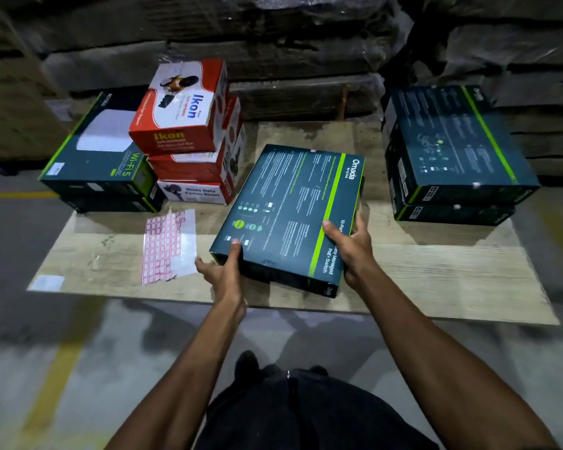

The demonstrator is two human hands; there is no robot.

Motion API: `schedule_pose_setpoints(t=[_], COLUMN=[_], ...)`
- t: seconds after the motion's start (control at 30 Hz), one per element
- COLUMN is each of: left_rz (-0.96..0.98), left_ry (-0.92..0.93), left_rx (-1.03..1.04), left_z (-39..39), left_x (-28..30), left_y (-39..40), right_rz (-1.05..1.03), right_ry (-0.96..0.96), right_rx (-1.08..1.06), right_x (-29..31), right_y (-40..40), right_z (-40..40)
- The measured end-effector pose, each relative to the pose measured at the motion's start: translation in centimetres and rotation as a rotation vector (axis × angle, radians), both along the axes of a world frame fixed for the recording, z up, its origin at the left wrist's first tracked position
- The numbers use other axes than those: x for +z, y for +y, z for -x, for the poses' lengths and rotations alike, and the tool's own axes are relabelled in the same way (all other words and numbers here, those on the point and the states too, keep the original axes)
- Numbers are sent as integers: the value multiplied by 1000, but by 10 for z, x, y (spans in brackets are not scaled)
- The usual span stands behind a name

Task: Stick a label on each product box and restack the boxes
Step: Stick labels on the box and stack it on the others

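Omada box [290, 216], a flat dark carton with a green stripe, sat at the centre of the frame, tilted, with its near edge lifted off the surface [436, 280] and its printed back facing up. The left hand [223, 271] gripped the near left corner, thumb curled over the top face and fingers underneath. The right hand [351, 245] clasped the near right edge along the stripe in the same way, so each grip was closed round the carton.

Just left of the box lay the label sheet [169, 245], pink-bordered stickers with several already gone. To label well, the carton probably wanted setting flat first, since a tilted face makes a sticker crease. One hand could then be freed for the sheet. Afterwards it likely belonged on the matching stack [452, 157] at the right of the frame, edges squared; the Ikon boxes [182, 125] at upper left stood crooked.
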State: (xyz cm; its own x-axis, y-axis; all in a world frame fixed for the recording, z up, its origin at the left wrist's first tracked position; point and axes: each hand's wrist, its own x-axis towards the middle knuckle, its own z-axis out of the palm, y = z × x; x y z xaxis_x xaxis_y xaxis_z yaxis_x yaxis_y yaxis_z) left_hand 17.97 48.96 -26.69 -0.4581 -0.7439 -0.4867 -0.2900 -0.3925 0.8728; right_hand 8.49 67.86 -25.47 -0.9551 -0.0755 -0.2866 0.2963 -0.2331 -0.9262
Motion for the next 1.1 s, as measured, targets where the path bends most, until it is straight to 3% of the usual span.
schedule_pose_setpoints(t=[0.1, 0.23, 0.3, 0.37, 0.5, 0.83, 1.1], left_rz=[287, 500, 611, 682, 800, 946, 922], left_ry=[-18, 58, -5, -65, -128, -107, -105], left_rx=[-236, -644, -761, -790, -751, -835, -870], left_z=[-12, -23, -24, -23, -19, -18, 1], left_x=[4, -1, -9, -13, -14, -25, -20], left_y=[-14, -24, -25, -21, -10, -23, -28], right_rz=[-43, -77, -132, -244, -665, -1197, -1345], right_ry=[-85, -116, -91, -35, 143, 371, 349], right_rx=[60, 104, 102, 135, 294, 554, 603], right_x=[-8, -13, -13, -12, -12, -11, -6], right_y=[9, 11, 10, 10, 13, 24, 16], right_z=[13, 26, 31, 34, 32, -27, -13])
